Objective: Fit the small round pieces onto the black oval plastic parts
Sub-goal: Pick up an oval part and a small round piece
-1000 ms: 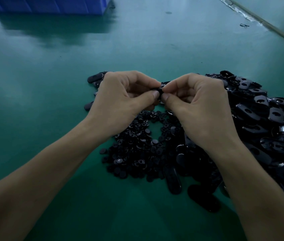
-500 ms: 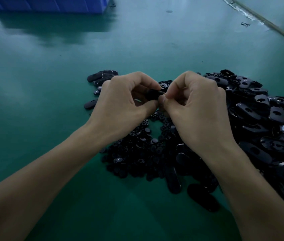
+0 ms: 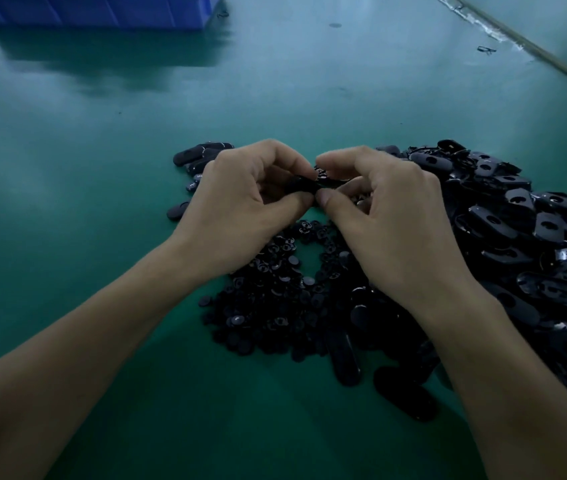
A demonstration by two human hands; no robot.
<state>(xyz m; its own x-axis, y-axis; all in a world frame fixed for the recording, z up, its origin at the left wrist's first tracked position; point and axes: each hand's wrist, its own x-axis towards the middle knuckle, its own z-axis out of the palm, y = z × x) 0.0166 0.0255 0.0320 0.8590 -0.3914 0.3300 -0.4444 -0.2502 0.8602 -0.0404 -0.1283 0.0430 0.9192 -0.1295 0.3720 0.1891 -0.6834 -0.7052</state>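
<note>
Both hands meet over the green table (image 3: 67, 209), just far of the parts heaps. Left hand (image 3: 240, 209): thumb and forefinger pressed together on a black oval part (image 3: 297, 186), which lies roughly level between the two hands. Right hand (image 3: 389, 220): thumb and forefinger pinched at the right end of the same part, thumb tips of both hands nearly touching. Whether a small round piece sits under the right fingertips cannot be told; the fingers hide the spot.

Heap of small round pieces (image 3: 275, 299): near side of the hands, centre of the scene, spread flat on the table with a bare green gap in its middle. It is partly covered by both wrists.

Heap of black oval parts (image 3: 517, 237): right of the hands, piled thick and running from far to near along the right forearm. Many of them show a hole in the top face. A few oval parts lie loose at the near edge of the heaps, one long one (image 3: 344, 355) lying near-to-far and another (image 3: 403, 393) just right of it.

Small cluster of oval parts (image 3: 202, 155): left and far of the left hand, touching one another, apart from the main heap.

Blue crate (image 3: 95, 10): far left corner, well apart from the work. Table edge (image 3: 531, 46) runs diagonally across the far right.
</note>
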